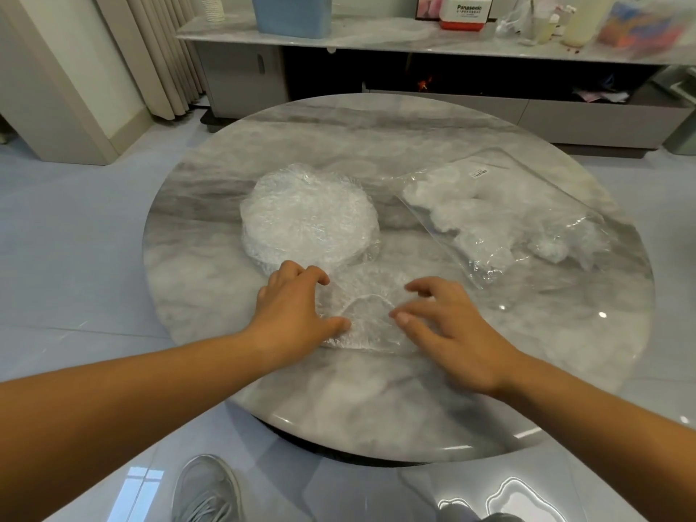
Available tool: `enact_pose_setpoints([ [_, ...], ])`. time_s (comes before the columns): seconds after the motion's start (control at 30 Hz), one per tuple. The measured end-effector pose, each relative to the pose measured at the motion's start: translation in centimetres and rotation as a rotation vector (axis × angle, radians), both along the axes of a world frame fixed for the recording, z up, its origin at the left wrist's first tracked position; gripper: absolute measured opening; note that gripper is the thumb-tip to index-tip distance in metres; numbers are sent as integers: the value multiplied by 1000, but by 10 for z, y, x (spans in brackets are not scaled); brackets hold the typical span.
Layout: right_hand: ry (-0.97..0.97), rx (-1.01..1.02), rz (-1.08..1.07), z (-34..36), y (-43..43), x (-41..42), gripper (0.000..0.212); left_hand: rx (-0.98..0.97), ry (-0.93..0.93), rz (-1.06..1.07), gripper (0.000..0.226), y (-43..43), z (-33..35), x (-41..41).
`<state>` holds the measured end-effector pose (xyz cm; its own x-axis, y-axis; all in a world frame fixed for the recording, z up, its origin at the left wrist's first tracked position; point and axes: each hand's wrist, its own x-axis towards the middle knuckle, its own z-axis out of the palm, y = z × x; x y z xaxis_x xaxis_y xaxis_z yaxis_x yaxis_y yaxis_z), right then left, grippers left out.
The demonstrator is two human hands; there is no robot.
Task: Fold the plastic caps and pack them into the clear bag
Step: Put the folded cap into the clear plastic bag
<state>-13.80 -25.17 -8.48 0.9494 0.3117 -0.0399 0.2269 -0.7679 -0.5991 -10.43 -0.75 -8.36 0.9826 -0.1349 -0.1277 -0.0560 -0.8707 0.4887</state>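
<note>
A single clear plastic cap lies flat on the round marble table near its front. My left hand presses on the cap's left edge, thumb and fingers spread over it. My right hand rests on its right side with fingers apart. Behind the hands stands a thick round stack of plastic caps. At the right lies the clear bag, flat on the table, with several crumpled caps inside it and its mouth toward me.
A low marble-topped cabinet stands behind the table with a blue bin, a white box and bottles on it. Curtains hang at the back left. A grey shoe shows on the glossy floor below the table edge.
</note>
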Motion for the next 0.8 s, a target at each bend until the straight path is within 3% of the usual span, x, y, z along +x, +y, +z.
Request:
enact_pose_setpoints([
  [0.07, 8, 106, -173, 3, 5, 12, 36, 14, 34, -22, 75, 0, 2, 0],
  [0.2, 135, 330, -390, 9, 12, 37, 43, -11, 42, -74, 80, -2, 4, -1],
  [0.33, 304, 473, -445, 19, 18, 55, 31, 6, -10, -73, 91, -3, 3, -2],
  [0.47, 429, 583, -336, 32, 23, 53, 13, 34, 0, -65, 100, -3, 1, -3],
  [0.63, 244, 477, -143, 39, 28, 29, 2, 30, 21, -55, 104, 2, 0, -2],
  [0.8, -277, 113, 244, 14, 24, -2, 9, -13, 125, -99, 101, 11, 6, 2],
])
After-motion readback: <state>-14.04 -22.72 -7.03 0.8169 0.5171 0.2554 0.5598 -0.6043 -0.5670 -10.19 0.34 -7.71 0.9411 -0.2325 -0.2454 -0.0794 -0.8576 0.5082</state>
